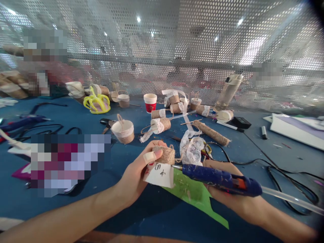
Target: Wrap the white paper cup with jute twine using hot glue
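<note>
My left hand (138,168), with a bandage on one finger, grips a small white paper cup (160,175) lying tilted, partly wound with brown twine (165,155). Dark writing and a bit of red show on the cup's bare side. In my right hand (235,200) is a blue glue gun (217,179) with a clear glue stick (291,198) sticking out of its back. The gun's metal nozzle is at the cup's edge by the twine; whether it touches I cannot tell. Beneath both hands lies a green sheet (194,195).
White lace (192,148) and a twine roll (212,132) lie just beyond my hands. Several twine-wrapped cups (123,132) are spread behind, around a red-and-white cup (150,103). A bottle (229,91) stands before the perforated metal screen (152,40). Black cable (275,182) loops at right.
</note>
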Demonstrator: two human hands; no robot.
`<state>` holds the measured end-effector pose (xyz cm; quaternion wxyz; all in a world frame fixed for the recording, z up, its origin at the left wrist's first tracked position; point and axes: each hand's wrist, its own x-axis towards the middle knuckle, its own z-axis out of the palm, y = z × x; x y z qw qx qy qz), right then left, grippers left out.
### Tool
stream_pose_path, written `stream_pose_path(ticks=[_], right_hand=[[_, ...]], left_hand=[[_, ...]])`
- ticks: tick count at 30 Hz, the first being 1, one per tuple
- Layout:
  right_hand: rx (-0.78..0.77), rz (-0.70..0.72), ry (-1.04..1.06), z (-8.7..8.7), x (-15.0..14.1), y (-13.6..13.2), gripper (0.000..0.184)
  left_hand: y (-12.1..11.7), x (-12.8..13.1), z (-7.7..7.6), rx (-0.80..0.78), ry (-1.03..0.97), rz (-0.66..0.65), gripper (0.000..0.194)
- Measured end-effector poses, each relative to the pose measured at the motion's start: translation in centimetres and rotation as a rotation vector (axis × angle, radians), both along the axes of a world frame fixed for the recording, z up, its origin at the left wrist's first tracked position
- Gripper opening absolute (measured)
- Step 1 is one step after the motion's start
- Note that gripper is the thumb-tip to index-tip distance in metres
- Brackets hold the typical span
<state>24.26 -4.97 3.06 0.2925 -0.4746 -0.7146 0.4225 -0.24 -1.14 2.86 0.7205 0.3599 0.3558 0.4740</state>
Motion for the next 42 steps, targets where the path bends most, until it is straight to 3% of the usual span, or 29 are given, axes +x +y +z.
stream_pose_path(ticks=[9,13,16,20,24,28,35,42], right_hand=[[0.003,-0.083,0.018,-0.1,0.1,0.1,0.011],[-0.06,-0.092,0.067,0.1,0.7,0.5,0.018],[-0.086,-0.163,0.161,0.0,0.7,0.7,0.021],[0.05,-0.279,0.3,-0.2,-0.4,1.2,0.022],[0.118,-0.197,0.315,-0.4,-1.5,1.8,0.039],[0.127,-0.052,0.323,-1.1,-1.7,2.1,0.022],[0.308,-0.161,0.301,-0.9,-1.4,1.7,0.013],[0.145,-0.21,0.349,0.0,-1.6,1.0,0.014]], left_hand=[[0.0,-0.2,0.2,0.025,0.021,0.04,0.023],[0.2,-0.1,0.4,0.011,0.003,0.061,0.025],[0.2,-0.1,0.2,-0.007,0.014,-0.001,0.029],[0.0,0.1,-0.2,-0.005,0.05,-0.109,0.037],[-0.2,0.4,-0.5,0.017,0.111,-0.237,0.039],[-0.1,0.5,-0.9,0.034,0.142,-0.267,0.036],[0.1,0.4,-0.4,0.034,0.174,-0.21,0.035],[0.0,0.2,-0.1,0.082,0.168,-0.076,0.026]])
